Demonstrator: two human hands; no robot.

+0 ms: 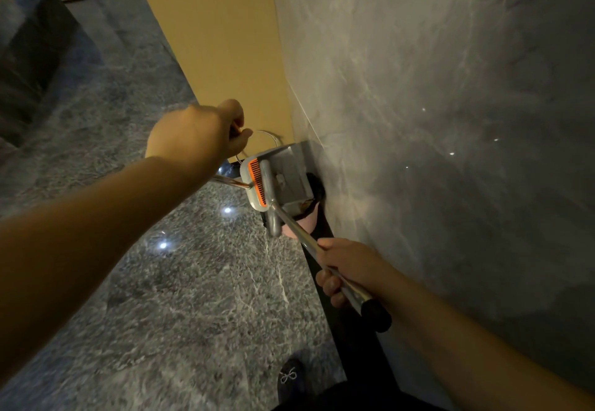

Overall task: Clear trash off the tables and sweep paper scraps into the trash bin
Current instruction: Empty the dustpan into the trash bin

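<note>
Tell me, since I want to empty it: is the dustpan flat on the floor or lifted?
Lifted and tipped. The dustpan hangs above the floor by the wall, with the right hand gripping a metal handle.

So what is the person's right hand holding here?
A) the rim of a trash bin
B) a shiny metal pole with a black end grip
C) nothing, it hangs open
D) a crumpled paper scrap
B: the right hand has its fingers curled round the metal pole, just above its black end grip.
</note>
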